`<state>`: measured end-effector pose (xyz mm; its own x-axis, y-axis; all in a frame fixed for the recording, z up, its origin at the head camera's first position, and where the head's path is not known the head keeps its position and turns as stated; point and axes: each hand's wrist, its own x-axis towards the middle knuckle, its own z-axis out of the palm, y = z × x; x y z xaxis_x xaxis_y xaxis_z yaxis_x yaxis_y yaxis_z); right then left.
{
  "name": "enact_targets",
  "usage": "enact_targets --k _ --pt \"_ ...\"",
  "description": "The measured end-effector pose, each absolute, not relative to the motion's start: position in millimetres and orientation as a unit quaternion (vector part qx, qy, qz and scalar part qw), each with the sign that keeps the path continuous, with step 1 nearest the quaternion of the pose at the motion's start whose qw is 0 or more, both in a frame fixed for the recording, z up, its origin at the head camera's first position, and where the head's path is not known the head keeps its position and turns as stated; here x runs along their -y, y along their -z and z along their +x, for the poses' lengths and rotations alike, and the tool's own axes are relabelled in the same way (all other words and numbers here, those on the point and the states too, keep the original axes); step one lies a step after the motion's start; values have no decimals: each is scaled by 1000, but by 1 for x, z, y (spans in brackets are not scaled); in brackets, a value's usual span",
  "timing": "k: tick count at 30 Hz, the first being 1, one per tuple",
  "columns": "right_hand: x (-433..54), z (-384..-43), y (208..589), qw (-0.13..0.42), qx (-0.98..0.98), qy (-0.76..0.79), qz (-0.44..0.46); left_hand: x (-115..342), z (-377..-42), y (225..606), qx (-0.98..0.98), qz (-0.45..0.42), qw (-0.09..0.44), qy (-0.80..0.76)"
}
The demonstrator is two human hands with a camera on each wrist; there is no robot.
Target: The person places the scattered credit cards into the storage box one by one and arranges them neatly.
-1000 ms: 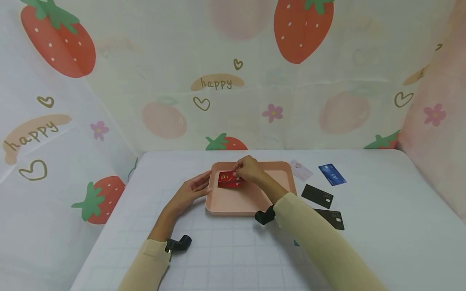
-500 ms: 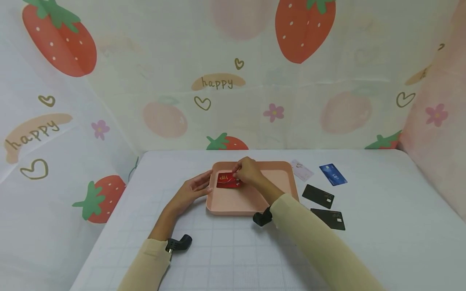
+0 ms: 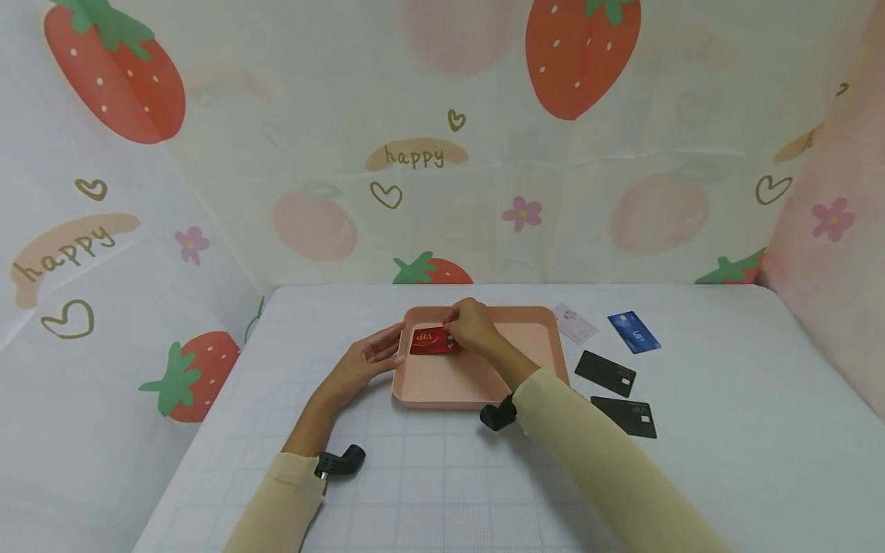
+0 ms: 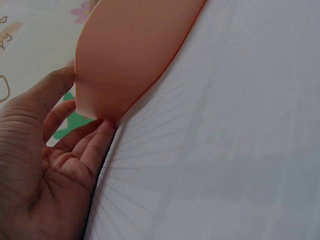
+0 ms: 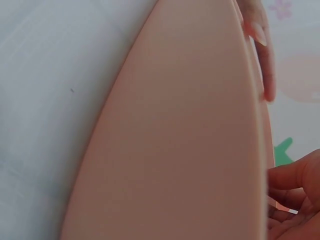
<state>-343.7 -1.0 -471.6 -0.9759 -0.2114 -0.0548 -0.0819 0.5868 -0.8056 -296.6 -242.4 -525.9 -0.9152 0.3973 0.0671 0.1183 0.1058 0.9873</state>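
Observation:
In the head view, a red VIP card (image 3: 432, 341) is in the left half of a pink tray (image 3: 442, 394). My right hand (image 3: 473, 324) pinches the card's right end between thumb and fingers; whether the card touches the tray floor I cannot tell. My left hand (image 3: 359, 369) touches the tray's left edge with fairly straight fingers, thumb toward the near side. Up close in the left wrist view, those fingers (image 4: 97, 150) press against the tray's outer wall (image 4: 130, 55). The tray's side hides the card in the right wrist view, where parts of both hands show.
Right of the tray lie a pale pink card (image 3: 575, 324), a blue card (image 3: 634, 332) and two black VIP cards, the upper one (image 3: 604, 372) fully visible, the lower one (image 3: 625, 416) partly under the right sleeve. A strawberry-print cloth (image 3: 484, 184) stands behind the white table (image 3: 415, 491).
My right hand has moved the red card slightly left in the tray and levelled it. A small blue corner, seen below the right forearm earlier, is now hidden. My left hand stays put.

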Motion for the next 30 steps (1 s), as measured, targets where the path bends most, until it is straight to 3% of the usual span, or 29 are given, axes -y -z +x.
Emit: enact_targets --k 30 --pt "-7 -337 466 61 -894 434 -96 243 -297 528 -743 175 102 -638"
